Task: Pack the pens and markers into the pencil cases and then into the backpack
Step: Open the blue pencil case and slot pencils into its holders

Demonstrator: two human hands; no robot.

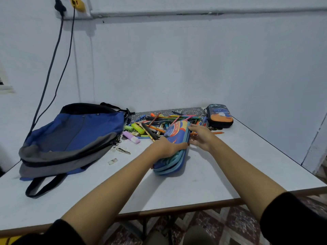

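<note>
- The step in hand looks like the very start of packing: getting the blue pencil case (pixel 177 137) ready to open, with nothing yet loaded, as far as I can judge.
- The case lies at the centre of the surface (pixel 203 183), its long axis running from about 7 o'clock up to 1 o'clock, with its far end touching the pile.
- The left hand (pixel 166 147) grips the case across its middle, fingers curled over the top face.
- The right hand (pixel 201 137) is spread, with fairly straight fingers laid against the case's 3 o'clock edge near the far end. It holds nothing.
- The two hands are close together, one on either side of the same case.
- The case's lid appears down. Whether the zip along its banded side is done up is too blurred to tell.
- The pens and markers (pixel 159 122) lie in a loose heap at 12 o'clock, highlighters spilling towards 10 o'clock.
- A second, dark pencil case (pixel 220 115) stands at 1 o'clock, just beyond the heap and untouched.
- The backpack (pixel 74 137) lies flat at 9 o'clock, well apart from the hands.
- The next move probably calls for the left hand to steady the case while the right finds the zip pull and runs it round.
- The lid would then need folding back so that pens can be gathered in.
</note>
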